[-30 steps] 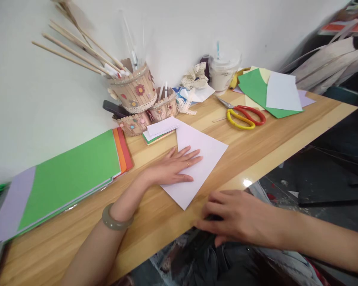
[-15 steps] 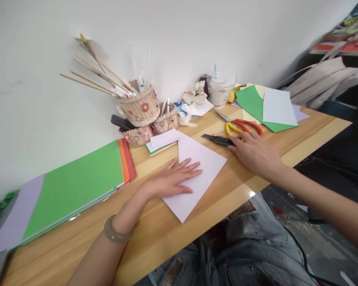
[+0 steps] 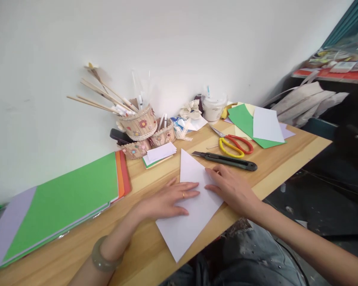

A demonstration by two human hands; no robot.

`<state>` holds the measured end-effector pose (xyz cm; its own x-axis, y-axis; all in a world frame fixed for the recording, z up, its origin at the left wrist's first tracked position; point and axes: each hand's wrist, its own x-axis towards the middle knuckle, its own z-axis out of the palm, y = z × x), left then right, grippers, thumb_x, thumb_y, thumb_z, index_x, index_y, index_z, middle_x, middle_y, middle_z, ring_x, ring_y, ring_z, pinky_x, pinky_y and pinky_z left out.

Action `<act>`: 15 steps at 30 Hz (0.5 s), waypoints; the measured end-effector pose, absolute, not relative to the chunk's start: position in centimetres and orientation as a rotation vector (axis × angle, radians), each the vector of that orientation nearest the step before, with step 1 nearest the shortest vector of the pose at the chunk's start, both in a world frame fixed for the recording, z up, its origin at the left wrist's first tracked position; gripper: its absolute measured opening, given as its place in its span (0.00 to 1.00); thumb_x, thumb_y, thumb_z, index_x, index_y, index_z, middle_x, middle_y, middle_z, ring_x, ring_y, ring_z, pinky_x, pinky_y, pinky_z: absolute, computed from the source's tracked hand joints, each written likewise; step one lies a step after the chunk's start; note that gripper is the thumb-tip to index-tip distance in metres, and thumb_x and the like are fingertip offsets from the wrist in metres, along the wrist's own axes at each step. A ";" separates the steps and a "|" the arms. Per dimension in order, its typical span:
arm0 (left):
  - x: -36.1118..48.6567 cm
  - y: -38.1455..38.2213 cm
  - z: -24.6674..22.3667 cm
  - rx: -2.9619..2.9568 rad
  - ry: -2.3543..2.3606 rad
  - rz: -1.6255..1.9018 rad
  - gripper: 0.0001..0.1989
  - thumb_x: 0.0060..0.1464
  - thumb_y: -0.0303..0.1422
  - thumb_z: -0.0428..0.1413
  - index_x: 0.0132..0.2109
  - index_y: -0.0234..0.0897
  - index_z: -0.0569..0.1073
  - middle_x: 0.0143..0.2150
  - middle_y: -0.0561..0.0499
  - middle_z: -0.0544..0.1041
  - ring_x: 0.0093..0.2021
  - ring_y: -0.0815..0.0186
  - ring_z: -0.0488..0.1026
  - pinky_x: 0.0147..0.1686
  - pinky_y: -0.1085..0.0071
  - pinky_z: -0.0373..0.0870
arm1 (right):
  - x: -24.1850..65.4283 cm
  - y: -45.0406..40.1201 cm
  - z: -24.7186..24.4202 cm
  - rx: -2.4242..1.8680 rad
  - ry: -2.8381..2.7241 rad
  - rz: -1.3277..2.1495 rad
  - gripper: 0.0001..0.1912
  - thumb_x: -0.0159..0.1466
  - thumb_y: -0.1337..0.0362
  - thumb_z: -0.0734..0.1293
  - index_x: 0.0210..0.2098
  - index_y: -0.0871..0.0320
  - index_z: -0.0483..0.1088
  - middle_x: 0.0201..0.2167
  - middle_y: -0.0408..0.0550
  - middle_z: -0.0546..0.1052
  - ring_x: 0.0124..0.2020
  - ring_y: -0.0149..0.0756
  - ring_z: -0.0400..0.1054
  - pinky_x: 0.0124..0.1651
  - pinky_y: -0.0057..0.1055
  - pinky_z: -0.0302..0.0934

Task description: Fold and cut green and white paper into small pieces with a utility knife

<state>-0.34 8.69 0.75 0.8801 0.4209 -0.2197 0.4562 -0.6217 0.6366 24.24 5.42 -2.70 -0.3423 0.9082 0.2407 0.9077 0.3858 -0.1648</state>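
A pale lilac sheet of paper (image 3: 193,222) lies on the wooden table in front of me, one corner pointing at my lap. My left hand (image 3: 167,199), with a ring and a bangle, rests flat on the sheet's left part, fingers spread. At the sheet's right edge is my right hand (image 3: 229,186), thumb and index finger apart on the paper, other fingers curled beneath. A dark utility knife (image 3: 226,159) lies just beyond my right hand. Behind it are scissors (image 3: 234,145) with one red and one yellow handle.
Coloured sheets (image 3: 68,202) lie at the left. Decorated pen holders (image 3: 140,125) stand by the wall, beside small paper pieces (image 3: 161,151). A white cup (image 3: 213,109) stands at the back. More paper (image 3: 268,125) lies at the right, near the table's edge (image 3: 322,141).
My right hand has let go of the utility knife and moved from it onto the sheet's right edge. The knife lies free. My left hand remains on the sheet. The view has shifted.
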 end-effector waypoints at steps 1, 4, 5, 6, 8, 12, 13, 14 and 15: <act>-0.5 8.8 0.5 2.308 0.664 -0.009 0.29 0.59 0.32 0.58 0.65 0.49 0.59 0.70 0.51 0.51 0.69 0.57 0.49 0.66 0.49 0.40 | 24.5 5.4 -2.8 -1.593 -2.346 0.027 0.15 0.65 0.60 0.62 0.49 0.59 0.67 0.40 0.53 0.72 0.36 0.40 0.68 0.37 0.36 0.64; -0.8 9.2 -0.3 2.299 0.759 0.106 0.26 0.61 0.30 0.54 0.65 0.46 0.61 0.70 0.51 0.53 0.69 0.59 0.51 0.66 0.56 0.49 | 25.1 5.4 -3.2 -1.578 -2.321 0.085 0.13 0.65 0.61 0.62 0.47 0.58 0.69 0.36 0.51 0.72 0.34 0.39 0.68 0.36 0.36 0.65; -0.9 9.3 -0.5 2.316 0.770 0.133 0.25 0.62 0.29 0.53 0.64 0.46 0.61 0.69 0.51 0.55 0.68 0.60 0.52 0.65 0.56 0.50 | 25.3 5.5 -3.2 -1.566 -2.314 0.097 0.12 0.65 0.61 0.62 0.46 0.58 0.69 0.36 0.52 0.72 0.36 0.41 0.68 0.38 0.37 0.65; -0.9 9.4 -0.6 2.343 0.770 0.156 0.24 0.62 0.28 0.52 0.64 0.46 0.62 0.68 0.51 0.57 0.67 0.61 0.54 0.65 0.57 0.51 | 25.5 5.5 -3.3 -1.554 -2.306 0.106 0.12 0.65 0.60 0.62 0.46 0.57 0.69 0.37 0.52 0.72 0.39 0.42 0.67 0.40 0.38 0.64; -0.8 9.5 -0.9 2.400 0.754 0.205 0.22 0.63 0.26 0.49 0.63 0.45 0.64 0.66 0.52 0.62 0.65 0.62 0.58 0.64 0.57 0.54 | 25.8 5.5 -3.4 -1.526 -2.291 0.124 0.11 0.65 0.59 0.61 0.44 0.55 0.70 0.42 0.54 0.72 0.43 0.45 0.65 0.44 0.41 0.63; -0.7 9.5 -0.9 2.445 0.709 0.255 0.20 0.64 0.24 0.48 0.60 0.43 0.69 0.63 0.52 0.68 0.58 0.61 0.63 0.58 0.59 0.62 | 26.8 5.5 -3.6 -1.486 -2.267 0.178 0.14 0.66 0.58 0.59 0.46 0.56 0.70 0.48 0.55 0.71 0.46 0.46 0.64 0.49 0.46 0.62; -0.7 9.5 -0.9 2.439 0.696 0.263 0.19 0.63 0.24 0.48 0.59 0.43 0.70 0.62 0.52 0.69 0.56 0.61 0.64 0.56 0.59 0.64 | 27.1 5.5 -3.7 -1.483 -2.263 0.194 0.15 0.66 0.58 0.59 0.49 0.56 0.69 0.48 0.56 0.72 0.46 0.46 0.65 0.48 0.47 0.63; -0.7 9.4 -0.8 2.426 0.684 0.272 0.19 0.63 0.25 0.49 0.58 0.44 0.71 0.61 0.53 0.70 0.54 0.61 0.65 0.55 0.60 0.65 | 27.5 5.4 -3.7 -1.481 -2.261 0.213 0.17 0.66 0.57 0.59 0.51 0.56 0.68 0.46 0.57 0.72 0.45 0.46 0.66 0.47 0.47 0.64; -0.7 9.3 -0.7 2.407 0.676 0.286 0.17 0.63 0.26 0.50 0.56 0.45 0.72 0.60 0.53 0.71 0.52 0.61 0.66 0.53 0.61 0.66 | 27.8 5.3 -3.8 -1.479 -2.261 0.237 0.18 0.66 0.58 0.59 0.52 0.56 0.68 0.43 0.56 0.73 0.43 0.46 0.67 0.44 0.45 0.65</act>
<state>-0.67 9.34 -0.75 0.8460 0.5318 0.0397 0.3987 -0.6802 0.6151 27.77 5.30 -3.77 -0.3412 0.9043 0.2565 0.8315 0.4176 -0.3663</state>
